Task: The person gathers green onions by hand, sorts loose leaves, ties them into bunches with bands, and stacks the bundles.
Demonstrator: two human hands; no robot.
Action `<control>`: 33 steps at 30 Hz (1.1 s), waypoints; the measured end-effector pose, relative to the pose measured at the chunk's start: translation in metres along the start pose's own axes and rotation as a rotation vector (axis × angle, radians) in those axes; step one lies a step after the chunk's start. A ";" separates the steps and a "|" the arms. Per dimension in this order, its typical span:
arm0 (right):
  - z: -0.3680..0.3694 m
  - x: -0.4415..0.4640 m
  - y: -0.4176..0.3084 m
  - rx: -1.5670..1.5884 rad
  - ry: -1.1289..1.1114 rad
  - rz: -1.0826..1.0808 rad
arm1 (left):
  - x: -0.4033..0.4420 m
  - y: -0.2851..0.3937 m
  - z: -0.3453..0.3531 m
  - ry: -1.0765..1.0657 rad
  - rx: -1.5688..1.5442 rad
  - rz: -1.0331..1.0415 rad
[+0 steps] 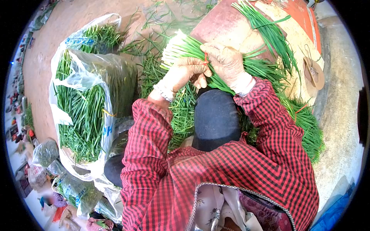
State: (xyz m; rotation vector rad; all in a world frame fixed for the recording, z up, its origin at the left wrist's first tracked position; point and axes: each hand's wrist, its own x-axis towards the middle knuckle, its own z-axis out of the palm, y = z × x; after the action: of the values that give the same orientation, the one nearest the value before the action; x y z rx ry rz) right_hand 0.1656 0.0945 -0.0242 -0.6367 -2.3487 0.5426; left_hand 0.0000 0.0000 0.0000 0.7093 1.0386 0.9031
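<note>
A thick bundle of garlic chives lies across above my knees, its pale stem ends to the left and green leaves trailing right. Around its stems runs a thin red band. My left hand is closed at the underside of the bundle, thumb and fingertips touching the band. Just right of the band, my right hand is closed over the bundle from above. Its fingertips are partly hidden, so I cannot see whether they also pinch the band.
A large clear plastic bag packed with chives stands at left. Loose leaves litter the floor. More chives lie on a board at upper right; a tied bundle rests by my right arm. Other filled bags sit at lower left.
</note>
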 end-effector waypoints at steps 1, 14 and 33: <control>0.001 0.001 0.001 0.006 0.039 -0.011 | 0.001 0.001 -0.002 -0.026 0.038 -0.015; -0.003 0.004 -0.002 -0.137 -0.071 0.023 | 0.004 0.008 -0.001 0.004 0.060 -0.075; -0.015 0.004 -0.006 -0.028 -0.230 0.047 | 0.011 0.011 0.006 0.130 0.064 -0.122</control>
State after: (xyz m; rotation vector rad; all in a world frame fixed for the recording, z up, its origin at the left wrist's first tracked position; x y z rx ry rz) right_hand 0.1717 0.0951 -0.0086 -0.6742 -2.5657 0.6348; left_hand 0.0050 0.0143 0.0073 0.6396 1.2176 0.8218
